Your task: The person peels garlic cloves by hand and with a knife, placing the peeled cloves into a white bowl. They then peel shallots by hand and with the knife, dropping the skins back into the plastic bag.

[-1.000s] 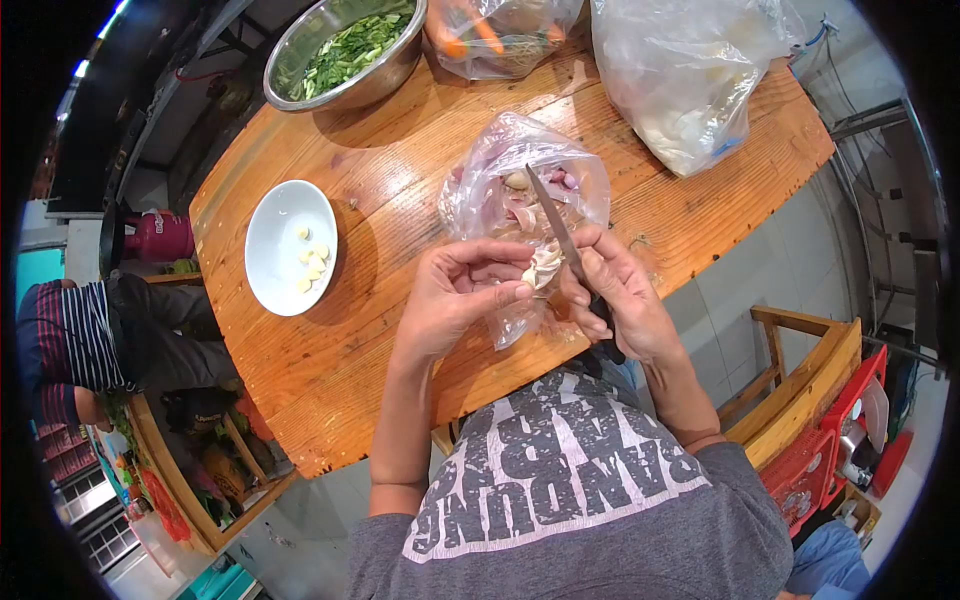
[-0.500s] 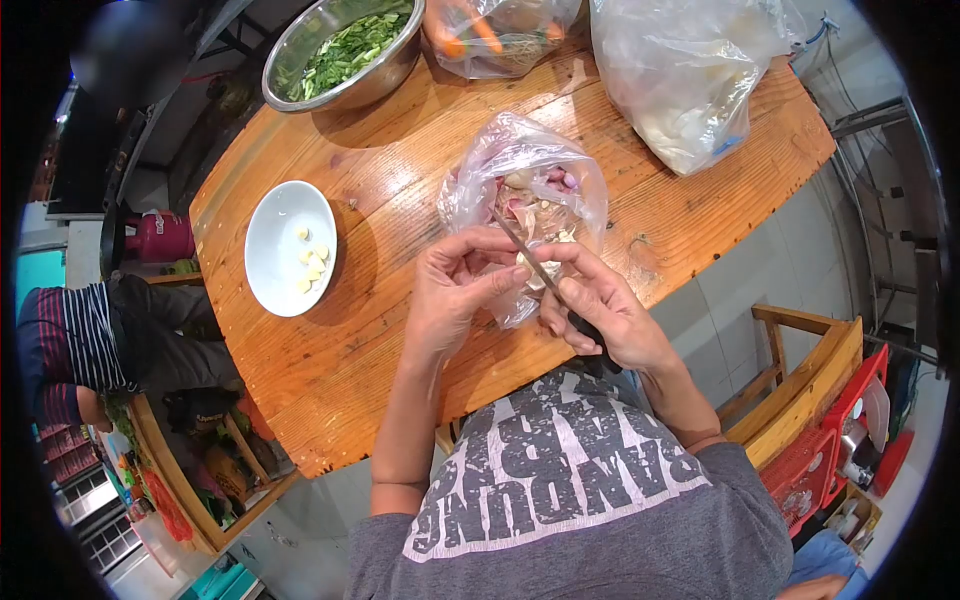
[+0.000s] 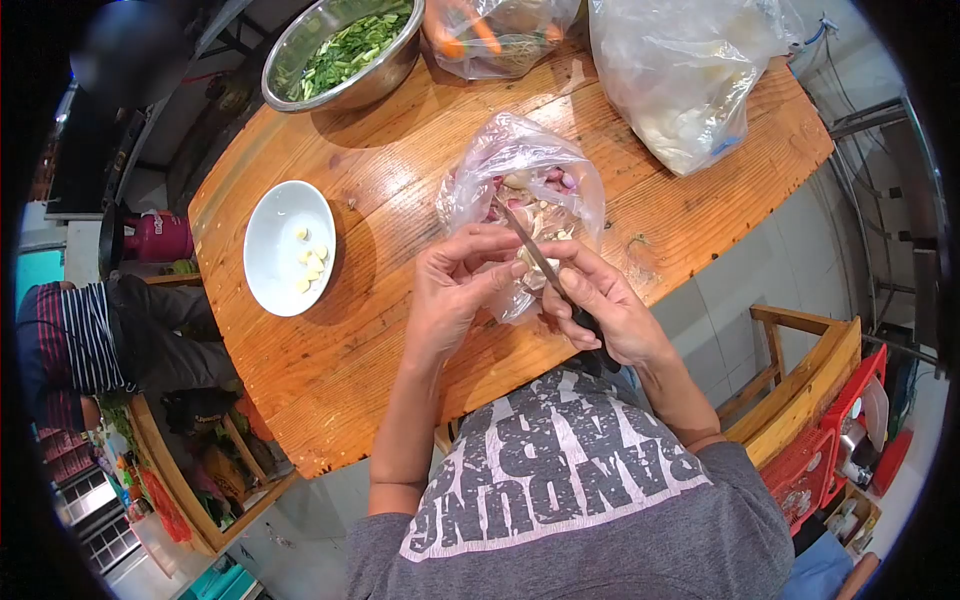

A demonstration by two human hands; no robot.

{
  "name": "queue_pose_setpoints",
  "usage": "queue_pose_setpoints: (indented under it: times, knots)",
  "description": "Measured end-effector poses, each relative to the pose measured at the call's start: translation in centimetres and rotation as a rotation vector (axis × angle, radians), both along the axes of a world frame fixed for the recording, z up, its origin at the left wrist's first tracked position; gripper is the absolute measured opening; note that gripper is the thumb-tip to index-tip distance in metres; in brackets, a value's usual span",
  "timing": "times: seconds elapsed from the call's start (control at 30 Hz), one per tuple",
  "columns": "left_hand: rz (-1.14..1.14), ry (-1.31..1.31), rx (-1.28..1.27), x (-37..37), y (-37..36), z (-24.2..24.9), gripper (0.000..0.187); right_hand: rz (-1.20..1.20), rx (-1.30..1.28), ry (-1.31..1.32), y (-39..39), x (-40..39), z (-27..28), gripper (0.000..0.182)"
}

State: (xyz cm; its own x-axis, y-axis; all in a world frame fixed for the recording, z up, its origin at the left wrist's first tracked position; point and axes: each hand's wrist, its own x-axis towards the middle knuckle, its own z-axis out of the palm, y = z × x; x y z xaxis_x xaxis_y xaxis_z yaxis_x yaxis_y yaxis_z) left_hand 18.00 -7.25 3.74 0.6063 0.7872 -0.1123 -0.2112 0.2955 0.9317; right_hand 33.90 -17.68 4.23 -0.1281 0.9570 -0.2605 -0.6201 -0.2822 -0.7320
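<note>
My right hand [image 3: 605, 305] is wrapped round the black handle of a knife [image 3: 538, 255], its blade pointing up and left over an open plastic bag [image 3: 520, 150]. Purple-skinned bulbs and loose pale peel [image 3: 545, 217] lie in the bag. Close to the blade, my left hand [image 3: 465, 285] is closed in a pinch, thumb near the fingertips; what it holds is too small and hidden to name. To the left, a white bowl [image 3: 272, 240] contains several pale peeled cloves [image 3: 312, 264].
A metal bowl of cut greens [image 3: 385, 75] stands at the table's [image 3: 390, 200] back left. Beside it are a bag of carrots [image 3: 490, 40] and a large plastic bag [image 3: 685, 90]. Another person [image 3: 90, 335] is at the far left. A wooden bench [image 3: 795, 385] stands right.
The knife and my right hand have shifted slightly, and the blade shows more clearly over the bag. My left hand has hardly moved. At the far left, the other person's arm has shifted slightly.
</note>
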Motion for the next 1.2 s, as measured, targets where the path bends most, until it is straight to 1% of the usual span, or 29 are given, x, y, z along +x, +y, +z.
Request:
queue_pose_setpoints:
  times: [0.17, 0.23, 0.33, 0.43, 0.57, 0.67, 0.77, 0.83, 0.93, 1.03, 1.13, 1.2]
  knots:
    - [0.043, 0.034, 0.041, 0.2, -0.1, -0.3, 0.022, -0.033, 0.043, -0.047, 0.1, -0.4, -0.2, 0.036]
    - [0.037, 0.041, 0.054, 0.2, -0.1, -0.3, 0.020, -0.065, 0.087, -0.104, 0.0, -0.6, -0.6, 0.035]
    - [0.025, 0.050, 0.069, 0.1, 0.0, -0.3, 0.017, -0.076, 0.082, -0.113, 0.1, -0.5, -0.9, 0.034]
    - [0.005, 0.045, 0.048, 0.0, 0.0, -0.1, 0.016, -0.056, 0.040, -0.029, 0.0, -0.2, -0.8, 0.034]
    - [-0.030, -0.018, 0.013, -0.1, 0.1, 0.0, 0.016, -0.033, 0.014, 0.005, 0.0, 0.1, -0.5, 0.035]
    - [-0.031, -0.023, 0.044, -0.1, 0.2, -0.3, 0.016, -0.020, -0.003, 0.032, 0.0, 0.3, -0.4, 0.034]
    - [-0.018, 0.053, -0.036, 0.1, -0.1, 0.4, 0.016, -0.059, -0.014, -0.033, 0.1, 0.1, -0.3, 0.033]
    - [-0.010, 0.070, -0.023, 0.3, -0.3, 0.7, 0.019, -0.117, 0.011, -0.101, 0.1, -0.5, -0.9, 0.032]
    - [0.000, 0.106, 0.009, 0.4, -0.6, 1.1, 0.023, -0.106, 0.045, -0.128, 0.1, -0.7, -0.8, 0.030]
    - [0.018, 0.124, 0.042, 0.5, -0.6, 0.8, 0.024, -0.079, 0.021, -0.040, -0.1, -0.6, -1.0, 0.030]
    - [0.020, 0.131, 0.015, 0.5, -0.6, 1.0, 0.024, -0.084, -0.005, -0.068, -0.1, -0.5, -0.9, 0.028]
    - [0.017, 0.138, 0.005, 0.5, -0.6, 1.0, 0.023, -0.104, 0.022, -0.126, 0.0, -0.6, -0.9, 0.027]
